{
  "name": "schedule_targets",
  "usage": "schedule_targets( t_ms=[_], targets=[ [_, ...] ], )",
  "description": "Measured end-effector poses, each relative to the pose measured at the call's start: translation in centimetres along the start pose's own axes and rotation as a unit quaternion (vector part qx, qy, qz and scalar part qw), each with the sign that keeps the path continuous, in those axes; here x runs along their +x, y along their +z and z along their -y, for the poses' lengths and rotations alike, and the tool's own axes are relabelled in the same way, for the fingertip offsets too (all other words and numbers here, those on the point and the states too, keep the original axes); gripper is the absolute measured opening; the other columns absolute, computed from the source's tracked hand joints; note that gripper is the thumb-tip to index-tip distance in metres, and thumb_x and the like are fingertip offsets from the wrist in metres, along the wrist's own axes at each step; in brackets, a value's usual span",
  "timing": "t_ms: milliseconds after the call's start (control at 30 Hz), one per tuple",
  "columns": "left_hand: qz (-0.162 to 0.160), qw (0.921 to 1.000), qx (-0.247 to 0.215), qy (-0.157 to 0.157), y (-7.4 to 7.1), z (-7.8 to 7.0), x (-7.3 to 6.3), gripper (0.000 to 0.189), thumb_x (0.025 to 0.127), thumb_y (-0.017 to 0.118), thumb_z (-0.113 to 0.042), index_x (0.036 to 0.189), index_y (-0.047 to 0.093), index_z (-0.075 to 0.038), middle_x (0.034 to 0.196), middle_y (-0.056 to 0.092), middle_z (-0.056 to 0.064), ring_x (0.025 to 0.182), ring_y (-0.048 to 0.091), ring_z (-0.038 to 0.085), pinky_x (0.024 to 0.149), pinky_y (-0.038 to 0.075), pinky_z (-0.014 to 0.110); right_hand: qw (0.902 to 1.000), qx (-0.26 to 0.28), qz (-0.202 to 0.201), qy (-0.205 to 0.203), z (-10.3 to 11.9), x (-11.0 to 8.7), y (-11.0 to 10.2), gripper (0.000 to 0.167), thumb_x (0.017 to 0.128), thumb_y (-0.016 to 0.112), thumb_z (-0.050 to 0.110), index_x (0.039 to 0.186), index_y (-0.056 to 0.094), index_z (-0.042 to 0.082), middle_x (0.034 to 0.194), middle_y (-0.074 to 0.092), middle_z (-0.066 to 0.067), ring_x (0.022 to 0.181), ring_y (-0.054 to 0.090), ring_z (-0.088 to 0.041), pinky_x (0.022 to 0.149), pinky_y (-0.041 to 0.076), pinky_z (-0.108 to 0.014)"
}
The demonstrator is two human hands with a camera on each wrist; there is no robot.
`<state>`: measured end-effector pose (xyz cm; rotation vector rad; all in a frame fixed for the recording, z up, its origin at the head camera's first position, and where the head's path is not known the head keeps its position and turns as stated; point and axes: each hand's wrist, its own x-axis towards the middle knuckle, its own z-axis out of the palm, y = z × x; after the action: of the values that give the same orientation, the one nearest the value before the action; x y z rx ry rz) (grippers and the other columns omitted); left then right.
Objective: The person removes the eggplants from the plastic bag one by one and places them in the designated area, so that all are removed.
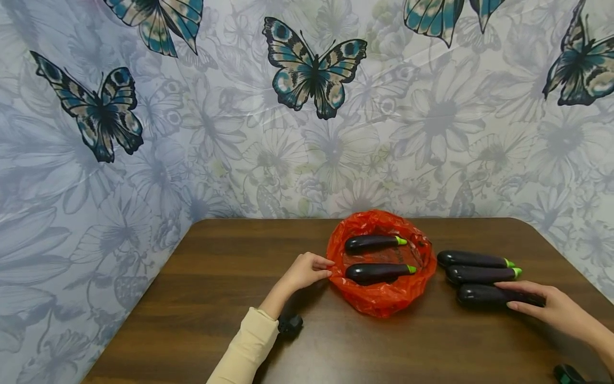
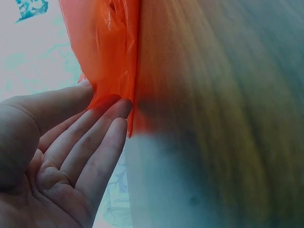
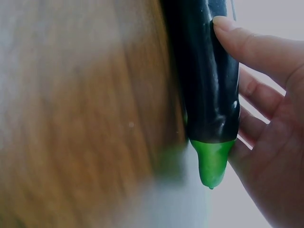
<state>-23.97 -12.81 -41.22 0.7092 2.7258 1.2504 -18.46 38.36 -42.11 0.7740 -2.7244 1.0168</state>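
A red plastic bag (image 1: pixel 384 308) lies with its mouth spread wide and two eggplants inside, a rear eggplant (image 1: pixel 371 244) and a front eggplant (image 1: pixel 374 272). At the bag's left rim, my left hand (image 1: pixel 304 271) pinches the thin plastic (image 2: pixel 114 61) between thumb and fingers. To the right of the bag, my right hand (image 1: pixel 551 304) grips the nearest of three loose eggplants (image 1: pixel 482 296), thumb on one side and fingers on the other. In the right wrist view, that eggplant's green stem end (image 3: pixel 212 161) points toward the palm.
Just behind the held eggplant lie a middle eggplant (image 1: pixel 479 274) and a far eggplant (image 1: pixel 472 259), side by side. Everything stands on a brown wooden table (image 1: pixel 216 298). A wall covering with butterflies (image 1: pixel 314 74) rises behind the table's back edge.
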Motion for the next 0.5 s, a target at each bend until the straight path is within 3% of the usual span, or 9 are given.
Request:
schedule_targets(
  t_ms=[233, 500],
  targets=[
    [-0.001, 1.0, -0.001, -0.008, -0.29, -0.2, 0.12, 0.024, 0.084, 0.069, -0.006, 0.106, 0.07, 0.001, 0.094, 0.069, 0.009, 0.085, 0.066, 0.015, 0.068, 0.051, 0.022, 1.0, -0.003, -0.005, -0.002, 0.32, 0.39, -0.06, 0.042, 0.08, 0.072, 0.002, 0.12, 0.062, 0.005, 0.118, 0.054, 0.026, 0.107, 0.034, 0.021, 0.075, 0.033, -0.002],
    [-0.001, 0.9999, -0.006, -0.009, 0.1, -0.18, -0.3, 0.023, 0.083, 0.07, -0.006, 0.105, 0.07, 0.002, 0.094, 0.069, 0.011, 0.085, 0.066, 0.017, 0.068, 0.052, 0.023, 0.9993, -0.015, 0.007, 0.035, 0.5, 0.05, 0.07, 0.04, 0.081, 0.072, 0.008, 0.12, 0.063, 0.008, 0.115, 0.05, 0.03, 0.102, 0.035, 0.022, 0.07, 0.036, -0.005]
  ],
)
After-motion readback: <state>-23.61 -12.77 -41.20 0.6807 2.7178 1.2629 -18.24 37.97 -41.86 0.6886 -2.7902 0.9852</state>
